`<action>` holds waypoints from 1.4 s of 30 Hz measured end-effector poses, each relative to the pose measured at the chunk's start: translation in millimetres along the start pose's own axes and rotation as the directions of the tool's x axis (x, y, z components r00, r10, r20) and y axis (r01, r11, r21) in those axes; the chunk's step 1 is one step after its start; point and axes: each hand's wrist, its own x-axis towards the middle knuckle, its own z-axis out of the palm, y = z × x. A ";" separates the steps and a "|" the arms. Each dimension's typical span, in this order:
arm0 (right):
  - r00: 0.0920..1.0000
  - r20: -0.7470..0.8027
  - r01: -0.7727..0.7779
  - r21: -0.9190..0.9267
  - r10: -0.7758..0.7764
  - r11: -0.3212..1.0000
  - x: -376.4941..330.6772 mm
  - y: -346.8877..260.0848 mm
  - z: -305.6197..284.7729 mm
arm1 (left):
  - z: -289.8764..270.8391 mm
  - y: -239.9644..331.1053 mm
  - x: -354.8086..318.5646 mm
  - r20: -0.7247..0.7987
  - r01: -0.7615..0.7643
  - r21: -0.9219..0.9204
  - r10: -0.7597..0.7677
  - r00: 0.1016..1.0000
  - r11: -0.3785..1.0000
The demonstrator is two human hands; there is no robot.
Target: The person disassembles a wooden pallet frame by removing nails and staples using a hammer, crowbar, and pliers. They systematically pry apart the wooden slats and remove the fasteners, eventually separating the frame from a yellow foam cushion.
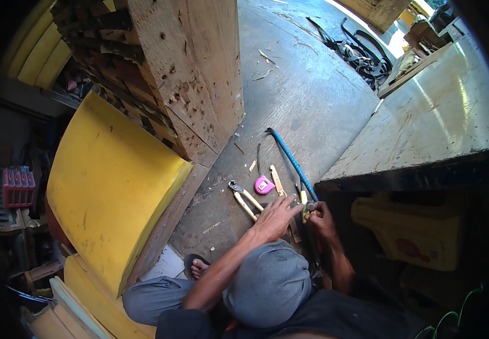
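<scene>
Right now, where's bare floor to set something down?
Mostly bare: grey floor between the wooden panel and black straps, with wood scraps. Crowded: around the left hand and right hand, by pincers, pink tape measure and blue bar.

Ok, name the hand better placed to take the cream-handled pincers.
Likely the left hand: it lies by the handle ends of the pincers, while the right hand is farther off, near the blue bar.

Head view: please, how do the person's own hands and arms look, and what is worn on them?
The left hand and right hand are bare, without gloves; no watch or bracelet shows. Both forearms are bare too. The left sleeve is dark; shadow obscures the right one.
</scene>
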 end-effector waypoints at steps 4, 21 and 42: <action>0.997 0.062 0.031 0.219 -0.046 0.975 -12.7 -17.4 9.2 | 34.1 -1.9 32.3 -0.071 -0.052 -0.006 0.051 0.996 0.999; 0.985 0.013 0.148 -0.579 -0.172 0.802 6.5 -9.8 20.5 | -263.7 110.7 70.4 -0.693 -0.256 0.375 0.453 0.561 0.891; 0.982 0.187 0.100 -0.335 -0.037 0.937 -103.1 -160.9 54.5 | -326.1 90.0 82.0 -0.877 -0.350 0.309 0.408 0.255 0.884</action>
